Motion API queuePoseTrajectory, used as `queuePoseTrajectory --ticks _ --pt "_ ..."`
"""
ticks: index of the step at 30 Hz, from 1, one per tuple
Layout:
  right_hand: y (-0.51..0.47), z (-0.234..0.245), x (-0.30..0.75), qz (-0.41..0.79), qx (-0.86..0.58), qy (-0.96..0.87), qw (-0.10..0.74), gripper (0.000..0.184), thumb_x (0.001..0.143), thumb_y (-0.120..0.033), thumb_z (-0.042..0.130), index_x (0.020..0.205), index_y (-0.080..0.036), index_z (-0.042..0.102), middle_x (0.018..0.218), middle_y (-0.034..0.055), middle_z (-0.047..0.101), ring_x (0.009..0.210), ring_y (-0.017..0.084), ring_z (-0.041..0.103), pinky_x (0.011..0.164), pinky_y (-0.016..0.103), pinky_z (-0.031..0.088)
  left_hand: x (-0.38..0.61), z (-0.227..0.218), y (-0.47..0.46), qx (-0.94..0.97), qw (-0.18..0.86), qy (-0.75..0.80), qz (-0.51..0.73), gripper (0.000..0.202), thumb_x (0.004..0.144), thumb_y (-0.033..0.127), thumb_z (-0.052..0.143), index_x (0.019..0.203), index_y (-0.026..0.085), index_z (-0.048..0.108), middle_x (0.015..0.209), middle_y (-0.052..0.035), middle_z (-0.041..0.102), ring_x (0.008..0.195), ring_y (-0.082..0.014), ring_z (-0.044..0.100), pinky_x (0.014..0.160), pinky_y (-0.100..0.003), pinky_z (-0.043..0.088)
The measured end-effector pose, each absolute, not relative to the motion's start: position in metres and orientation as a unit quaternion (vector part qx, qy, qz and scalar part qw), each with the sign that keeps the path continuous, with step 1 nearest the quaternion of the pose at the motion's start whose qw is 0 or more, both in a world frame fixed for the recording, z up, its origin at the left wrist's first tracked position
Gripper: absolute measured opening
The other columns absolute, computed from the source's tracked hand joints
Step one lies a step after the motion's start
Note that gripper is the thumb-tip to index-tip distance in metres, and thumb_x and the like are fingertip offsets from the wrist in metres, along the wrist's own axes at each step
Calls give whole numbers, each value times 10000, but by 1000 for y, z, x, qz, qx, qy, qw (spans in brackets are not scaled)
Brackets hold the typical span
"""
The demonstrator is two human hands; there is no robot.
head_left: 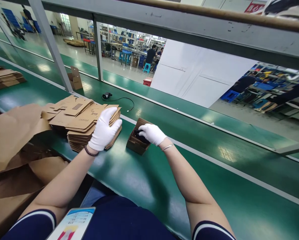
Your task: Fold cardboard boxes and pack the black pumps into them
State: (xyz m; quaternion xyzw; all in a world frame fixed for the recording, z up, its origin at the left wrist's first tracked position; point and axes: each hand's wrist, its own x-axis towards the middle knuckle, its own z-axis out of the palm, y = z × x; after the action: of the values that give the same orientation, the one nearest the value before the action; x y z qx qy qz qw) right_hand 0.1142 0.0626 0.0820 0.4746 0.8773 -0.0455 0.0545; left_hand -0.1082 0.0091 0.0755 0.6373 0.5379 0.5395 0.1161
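Note:
My right hand (153,133), in a white glove, reaches into a small open cardboard box (136,145). Its fingers are closed on a small black part (139,136) inside; the glove and the box walls hide much of that part. My left hand (104,130), also gloved in white, is held over the right end of a stack of flat folded cardboard boxes (80,126). The thumb stands apart from the fingers and nothing shows between them. I cannot tell whether this hand touches the stack.
Beyond the divider strip lies a black device with a cable (106,95), near an open carton (75,79). Large brown paper (16,133) crowds the left side. More flat cardboard (4,79) lies at far left. A metal post (50,46) rises from the green bench (202,180).

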Motion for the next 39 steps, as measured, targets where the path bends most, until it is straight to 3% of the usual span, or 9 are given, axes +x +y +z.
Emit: queuePoseTrajectory --ticks 5,10,12,16,22,25,31,36,39 --pt "66 58 96 -71 445 881 146 191 863 -287 611 1004 -226 725 912 49 729 853 197 672 710 244 456 -154 119 68 677 24 647 350 565 843 436 500 1314 122 516 1361 -158 533 1280 -298 473 1102 -428 335" --pt "36 50 100 -6 483 872 85 449 969 -487 376 1183 -162 600 1196 179 615 1033 290 620 762 355 479 -156 107 126 688 121 710 84 920 757 681 503 1405 41 377 1359 -261 522 1267 -376 491 1008 -416 392" --pt "26 45 105 16 476 878 47 500 939 -551 413 1217 -161 557 1236 194 583 1077 310 595 795 385 480 -149 96 134 686 139 713 40 995 716 709 525 1413 20 348 1330 -278 543 1214 -370 543 957 -389 424" --pt "30 39 121 -8 461 885 74 340 890 -355 570 1160 -150 591 1067 151 679 959 278 648 814 374 480 -137 87 138 689 112 715 29 909 684 633 587 1341 18 455 1292 -294 567 1151 -386 583 898 -396 451" --pt "71 67 164 -117 455 883 -5 490 912 -373 530 1366 -193 483 1366 76 571 1221 210 546 985 296 434 -141 91 136 707 84 702 14 728 661 614 574 1162 92 648 1198 -245 643 1113 -403 593 888 -410 448" --pt "80 77 180 -81 518 851 -17 436 943 -242 419 1368 -186 497 1367 74 570 1217 206 550 998 298 426 -147 99 131 711 61 700 22 694 651 640 567 1093 118 684 1118 -210 684 1053 -388 619 871 -403 452" --pt "78 67 162 -14 549 832 82 343 881 -134 441 1143 -160 661 1126 149 680 1021 272 650 851 345 476 -140 154 99 691 -13 712 123 639 637 674 611 982 139 672 1002 -128 681 1028 -360 614 917 -462 451" --pt "87 51 129 -42 546 831 98 253 848 -117 500 986 -155 708 1009 143 720 950 255 671 803 316 474 -126 214 37 695 -43 638 328 665 639 643 624 1005 88 649 925 0 627 991 -258 609 901 -496 446" --pt "88 49 127 -56 551 828 87 226 873 -152 497 937 -159 714 977 121 732 912 240 680 792 302 478 -127 232 -3 672 69 536 506 653 567 575 700 1017 105 651 853 58 595 1039 -297 604 887 -575 398"
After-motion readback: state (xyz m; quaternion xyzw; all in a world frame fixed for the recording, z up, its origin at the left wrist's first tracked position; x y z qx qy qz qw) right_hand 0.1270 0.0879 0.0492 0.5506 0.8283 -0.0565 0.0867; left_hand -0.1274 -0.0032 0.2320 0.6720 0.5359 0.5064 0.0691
